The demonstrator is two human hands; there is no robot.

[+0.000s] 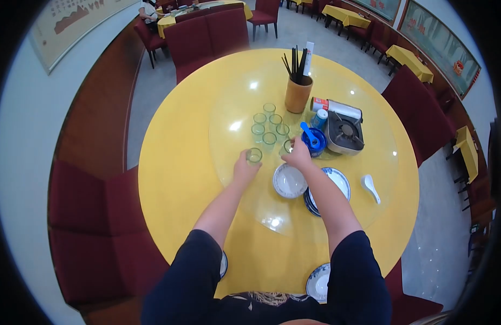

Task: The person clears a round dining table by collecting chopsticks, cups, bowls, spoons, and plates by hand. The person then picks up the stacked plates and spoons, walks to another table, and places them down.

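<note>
Our left hand (245,169) wraps a small green glass (254,155) and our right hand (298,157) pinches another glass (288,145), both beside the clustered glasses (267,125), near the round white bowl (289,181).

We are in a restaurant dining hall: our round table (174,179) wears a yellow cloth and a glass turntable (369,179), red upholstered chairs (207,35) ring it, more yellow-clothed tables (345,15) stand beyond, and a holder of chopsticks (298,92) sits beside a portable gas stove (345,132).
</note>
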